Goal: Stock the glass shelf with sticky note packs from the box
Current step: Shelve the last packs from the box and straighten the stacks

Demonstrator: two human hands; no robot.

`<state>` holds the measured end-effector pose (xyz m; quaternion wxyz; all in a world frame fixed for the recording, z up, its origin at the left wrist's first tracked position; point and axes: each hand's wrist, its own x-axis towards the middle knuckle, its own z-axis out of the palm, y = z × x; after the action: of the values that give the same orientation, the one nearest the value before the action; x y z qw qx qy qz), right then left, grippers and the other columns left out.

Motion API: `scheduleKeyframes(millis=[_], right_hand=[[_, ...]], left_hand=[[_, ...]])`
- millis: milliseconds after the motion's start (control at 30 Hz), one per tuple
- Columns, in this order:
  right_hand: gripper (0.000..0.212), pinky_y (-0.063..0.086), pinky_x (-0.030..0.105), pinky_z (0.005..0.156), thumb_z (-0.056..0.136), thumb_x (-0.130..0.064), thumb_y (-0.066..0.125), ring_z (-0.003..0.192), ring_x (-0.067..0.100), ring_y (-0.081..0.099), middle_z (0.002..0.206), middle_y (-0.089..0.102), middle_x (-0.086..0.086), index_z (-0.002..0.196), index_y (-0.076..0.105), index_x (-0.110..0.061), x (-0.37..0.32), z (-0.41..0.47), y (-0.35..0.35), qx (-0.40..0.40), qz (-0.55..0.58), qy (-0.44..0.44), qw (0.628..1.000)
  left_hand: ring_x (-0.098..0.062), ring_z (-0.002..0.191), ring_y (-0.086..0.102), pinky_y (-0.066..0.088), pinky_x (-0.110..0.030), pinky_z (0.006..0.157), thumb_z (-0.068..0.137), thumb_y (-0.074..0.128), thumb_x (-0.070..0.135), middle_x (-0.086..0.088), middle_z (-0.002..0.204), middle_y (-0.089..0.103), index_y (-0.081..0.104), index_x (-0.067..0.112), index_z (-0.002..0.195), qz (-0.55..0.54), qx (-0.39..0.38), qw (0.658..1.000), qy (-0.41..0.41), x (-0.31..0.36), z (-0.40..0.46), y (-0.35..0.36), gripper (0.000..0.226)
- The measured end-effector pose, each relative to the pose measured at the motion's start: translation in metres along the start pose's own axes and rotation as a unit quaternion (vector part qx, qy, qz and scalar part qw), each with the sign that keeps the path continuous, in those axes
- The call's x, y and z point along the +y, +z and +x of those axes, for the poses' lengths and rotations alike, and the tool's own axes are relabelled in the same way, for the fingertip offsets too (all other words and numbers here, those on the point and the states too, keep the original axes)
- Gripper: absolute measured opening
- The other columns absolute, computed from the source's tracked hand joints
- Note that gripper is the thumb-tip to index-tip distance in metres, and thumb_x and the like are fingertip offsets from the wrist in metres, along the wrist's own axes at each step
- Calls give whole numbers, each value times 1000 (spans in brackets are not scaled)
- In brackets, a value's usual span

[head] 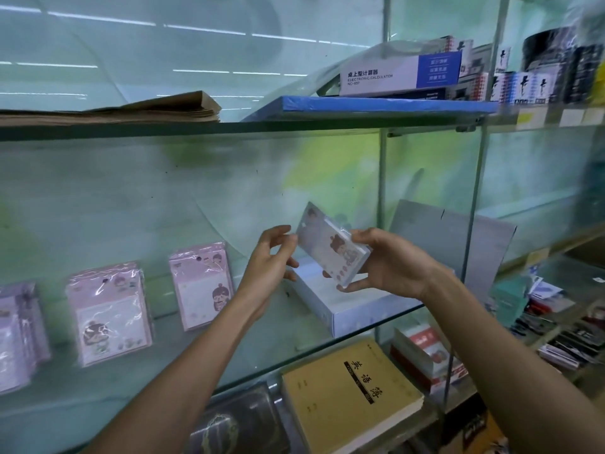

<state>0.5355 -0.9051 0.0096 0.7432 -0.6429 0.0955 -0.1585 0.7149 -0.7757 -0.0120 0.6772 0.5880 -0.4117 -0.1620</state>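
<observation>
A stack of sticky note packs (330, 245) in clear wrap, pale with a cartoon figure, is held tilted in the air above the white box (347, 304). My right hand (389, 265) grips its right end from below. My left hand (270, 257) touches its left edge with the fingertips. The box lies on the glass shelf (235, 352) at the right. Three groups of pink sticky note packs stand upright along the shelf: one (201, 286) near my left wrist, one (109, 312) further left, one (19, 332) at the frame's edge.
The box's open lid (458, 244) leans up behind it. A glass side panel (471, 224) closes the shelf on the right. Above, another glass shelf carries brown paper (157, 109), a blue board and a calculator box (399, 73). Below lie yellow notebooks (350, 391).
</observation>
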Motion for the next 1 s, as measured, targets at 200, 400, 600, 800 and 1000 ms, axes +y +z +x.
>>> scheduleKeyframes(millis=[200, 400, 600, 800, 1000], right_hand=[[53, 42, 63, 96, 88, -26, 53, 119, 51, 49, 128, 48, 28, 133, 46, 2, 6, 5, 24, -96, 92, -5, 991], [30, 51, 56, 91, 90, -9, 57, 111, 45, 59, 124, 61, 27, 119, 60, -2, 15, 15, 58, -33, 36, -51, 997], [23, 53, 37, 78, 92, -10, 61, 91, 29, 69, 106, 71, 21, 112, 65, 0, 41, 28, 117, -2, -78, -74, 994], [19, 50, 28, 67, 92, -7, 62, 78, 19, 64, 88, 70, 16, 105, 67, 6, 62, 47, 168, 8, -85, -94, 992], [10, 51, 24, 62, 89, -5, 65, 72, 16, 66, 81, 72, 11, 95, 69, 1, 85, 70, 237, -20, -101, -89, 991]], left_hand=[[-18, 52, 46, 35, -27, 45, 97, 56, 21, -14, 75, 54, 63, 7, 92, -82, -6, 997, 9, 15, -6, -14, 16], [-13, 43, 32, 23, -17, 38, 94, 61, 24, 4, 52, 47, 59, 14, 80, -78, 84, 993, 25, 31, -17, -54, 16], [-12, 42, 26, 18, -16, 42, 94, 61, 22, 0, 54, 40, 60, 17, 77, -55, 128, 989, 48, 41, -28, -110, 18], [-13, 54, 43, 30, -23, 48, 95, 59, 28, -4, 67, 53, 63, 14, 89, -20, 144, 988, 52, 42, -48, -156, 15], [-16, 73, 62, 46, -29, 68, 94, 61, 30, -2, 82, 69, 69, 16, 89, -18, 184, 981, 51, 47, -74, -220, 16]])
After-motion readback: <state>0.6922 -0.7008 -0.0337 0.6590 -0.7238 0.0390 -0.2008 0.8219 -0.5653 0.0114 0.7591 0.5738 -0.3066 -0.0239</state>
